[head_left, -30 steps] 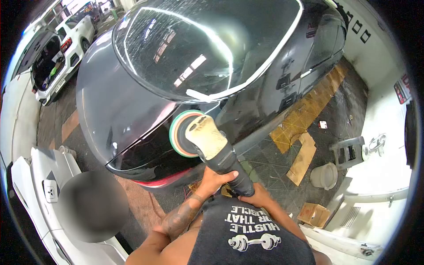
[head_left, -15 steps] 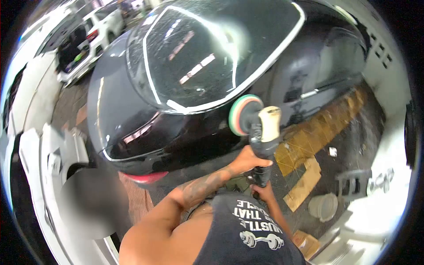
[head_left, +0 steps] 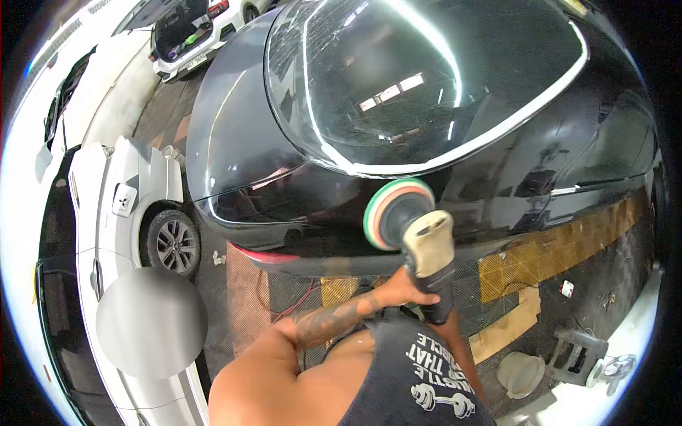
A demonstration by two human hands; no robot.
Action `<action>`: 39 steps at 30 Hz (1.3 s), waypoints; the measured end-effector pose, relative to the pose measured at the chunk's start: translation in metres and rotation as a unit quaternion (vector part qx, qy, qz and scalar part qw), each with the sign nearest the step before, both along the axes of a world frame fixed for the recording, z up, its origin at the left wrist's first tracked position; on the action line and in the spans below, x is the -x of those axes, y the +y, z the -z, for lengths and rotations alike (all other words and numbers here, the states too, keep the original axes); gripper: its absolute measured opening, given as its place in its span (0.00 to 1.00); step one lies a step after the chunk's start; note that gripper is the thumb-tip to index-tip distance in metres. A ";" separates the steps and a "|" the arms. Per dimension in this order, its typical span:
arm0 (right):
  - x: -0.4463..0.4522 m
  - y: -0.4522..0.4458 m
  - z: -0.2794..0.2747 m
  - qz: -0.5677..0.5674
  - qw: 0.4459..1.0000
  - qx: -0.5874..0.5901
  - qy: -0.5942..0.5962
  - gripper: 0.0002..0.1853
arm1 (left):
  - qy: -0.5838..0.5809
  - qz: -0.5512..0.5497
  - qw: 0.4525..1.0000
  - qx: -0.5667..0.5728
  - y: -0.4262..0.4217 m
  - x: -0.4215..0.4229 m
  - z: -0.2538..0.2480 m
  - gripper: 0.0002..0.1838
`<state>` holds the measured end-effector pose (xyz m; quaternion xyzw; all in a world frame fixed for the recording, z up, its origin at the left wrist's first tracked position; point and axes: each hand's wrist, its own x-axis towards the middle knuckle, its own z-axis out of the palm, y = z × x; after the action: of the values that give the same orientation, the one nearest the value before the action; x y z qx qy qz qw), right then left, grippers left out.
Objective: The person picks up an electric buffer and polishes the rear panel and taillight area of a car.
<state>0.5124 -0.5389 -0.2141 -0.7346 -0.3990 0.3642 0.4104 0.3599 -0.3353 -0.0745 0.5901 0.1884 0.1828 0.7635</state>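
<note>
My left hand (head_left: 410, 290) is closed around the dark body of a car polisher (head_left: 430, 245), which has a cream-coloured head cover. My right hand (head_left: 449, 328) is at the polisher's rear end, mostly hidden behind it. The round polishing pad (head_left: 380, 216), layered green, orange and white, faces the glossy side panel of a black car (head_left: 320, 202). Whether the pad touches the paint cannot be told from this angle. A white tape-like strip (head_left: 490, 145) borders the car's window (head_left: 383, 64) just above the pad. The red tail light (head_left: 266, 255) lies to the left.
A white car (head_left: 106, 213) stands close on my left, and another with its tailgate raised (head_left: 188, 42) is farther back. Cardboard (head_left: 508, 326), a pail (head_left: 521, 374), a grey stool (head_left: 577, 355) and a fan (head_left: 612, 373) are on the right. A red cord (head_left: 298, 302) lies on the floor.
The pad has shifted left along the car's panel, closer to the taped window corner and tail light. My view has turned, so the cars sit differently in it. Both hands stay on the polisher.
</note>
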 end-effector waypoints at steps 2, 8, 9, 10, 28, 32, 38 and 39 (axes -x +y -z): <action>-0.004 0.006 -0.014 -0.038 0.998 0.044 0.013 0.39 | -0.032 0.024 0.999 0.019 -0.003 0.024 0.013 0.43; -0.013 -0.004 -0.027 -0.097 0.978 0.185 -0.007 0.33 | 0.021 0.037 0.994 -0.105 -0.014 0.032 0.039 0.40; -0.014 -0.003 -0.034 -0.098 0.977 0.189 -0.006 0.33 | 0.023 0.042 0.997 -0.058 -0.016 0.023 0.030 0.41; -0.016 -0.004 -0.049 -0.093 0.985 0.145 0.003 0.33 | 0.032 0.043 0.998 -0.024 -0.016 0.014 0.021 0.45; -0.006 0.014 -0.079 -0.142 0.968 0.206 -0.018 0.36 | -0.178 0.015 0.984 -0.017 -0.024 0.018 0.060 0.52; 0.003 0.050 -0.104 -0.181 0.963 0.200 -0.003 0.40 | -0.219 -0.036 0.965 0.138 -0.014 0.047 0.038 0.45; -0.011 -0.005 -0.048 -0.111 0.976 0.185 0.022 0.42 | 0.041 0.135 0.966 -0.215 -0.003 0.028 0.037 0.49; -0.018 -0.015 -0.041 -0.109 0.977 0.182 0.019 0.42 | 0.068 0.123 0.965 -0.223 -0.014 0.014 0.041 0.51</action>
<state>0.5308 -0.5540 -0.1731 -0.7419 -0.3960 0.4871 0.2354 0.3464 -0.3492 -0.1153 0.7753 0.1199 0.0848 0.6143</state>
